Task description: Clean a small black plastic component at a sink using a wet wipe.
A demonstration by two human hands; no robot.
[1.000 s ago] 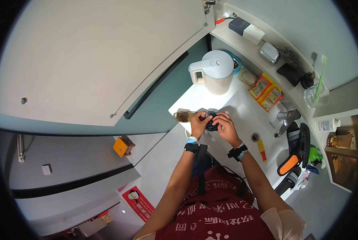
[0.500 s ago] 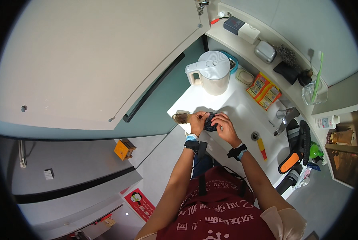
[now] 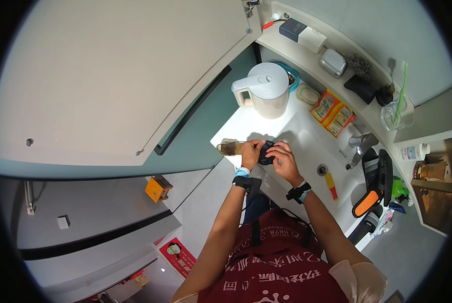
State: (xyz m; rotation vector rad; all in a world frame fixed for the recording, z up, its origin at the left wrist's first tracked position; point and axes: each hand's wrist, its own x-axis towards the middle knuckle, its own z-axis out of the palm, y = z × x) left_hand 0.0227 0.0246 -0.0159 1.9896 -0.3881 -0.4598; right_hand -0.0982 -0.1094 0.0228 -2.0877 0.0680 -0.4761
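A white kettle (image 3: 265, 91) stands near yellow packets (image 3: 333, 112), a faucet (image 3: 358, 147) further right.

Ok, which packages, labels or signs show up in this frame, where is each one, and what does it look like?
Sachet packs: on the white counter right of the kettle, flat, orange and yellow.
Small bottle: on the right-hand ledge, lying down, white with a pale printed label.
Floor sign: low down, left of the person, a red rectangle with a round white picture.
Dark box: on the top shelf, rectangular, blue-black, with a white block beside it.
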